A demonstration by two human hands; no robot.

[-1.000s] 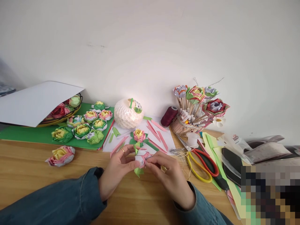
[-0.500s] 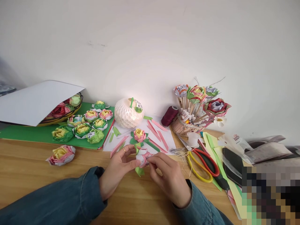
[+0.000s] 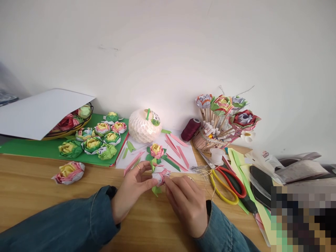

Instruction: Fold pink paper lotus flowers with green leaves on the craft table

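Between my hands is a white-and-pink folded paper flower [image 3: 159,171] with green paper leaves sticking out above and below. My left hand [image 3: 136,183] pinches it from the left side, thumb in front. At its right edge my right hand [image 3: 185,199] has thumb and fingertips pressed together; whatever they grip there is too small to make out. Just behind, a pink-and-yellow paper flower with green leaves [image 3: 156,151] rests on a white sheet [image 3: 157,168] among pink and green paper strips. Another finished paper flower [image 3: 68,172] lies on the table at left.
Several paper flowers sit on a green sheet [image 3: 26,148]. A foam-wrapped fruit [image 3: 145,126] stands near the wall. To the right are a maroon thread spool [image 3: 190,129], a basket of stemmed paper flowers [image 3: 208,140], scissors [image 3: 231,183] and a dark phone-like object [image 3: 261,183].
My right hand has shifted slightly left and turned, its fingertips now lower on the flower's right edge. The left hand and the flower stay almost in place.
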